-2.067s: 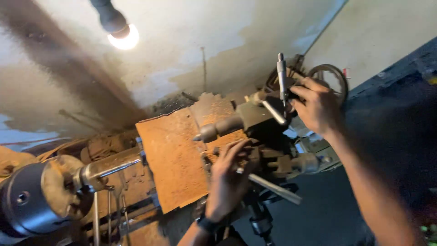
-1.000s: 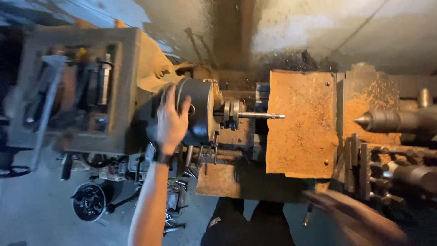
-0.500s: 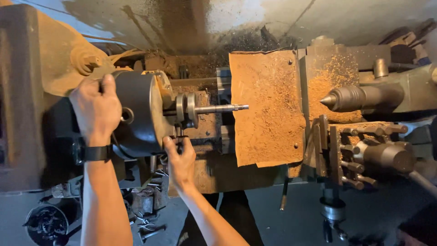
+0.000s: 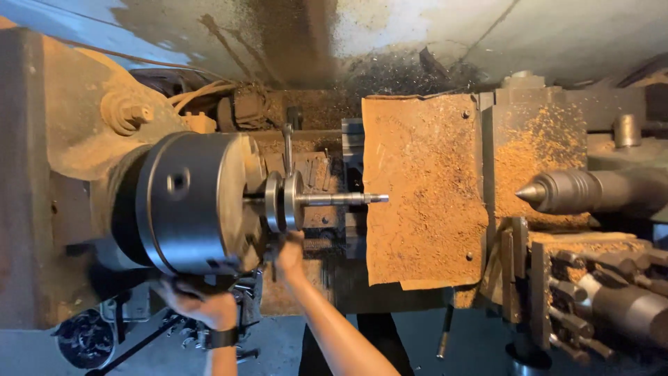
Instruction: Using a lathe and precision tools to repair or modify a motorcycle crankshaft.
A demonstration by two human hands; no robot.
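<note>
A person stands at an old metal lathe coated in rust-coloured dust and chips, seen from above. The left hand (image 4: 202,306) cups the underside of the large dark round steel chuck (image 4: 188,202); its fingers curl up against the chuck's lower rim, pressed on it rather than closed around anything. The right hand (image 4: 289,254) reaches up just below a slim grey steel shaft with two disc-shaped flanges (image 4: 306,200), which sticks out of the chuck's face and points right. Its fingers touch the flanges from beneath; whether they pinch them or only steady them, I cannot tell.

To the right hangs a dusty orange-brown flat guard plate (image 4: 424,188), and beyond it, well apart from the shaft, the pointed grey tailstock centre (image 4: 557,191) faces the shaft's tip.

In my judgement, steady work here calls for bracing the chuck firmly from below, keeping the shaft level, and keeping fingers off the chuck jaws.
</note>
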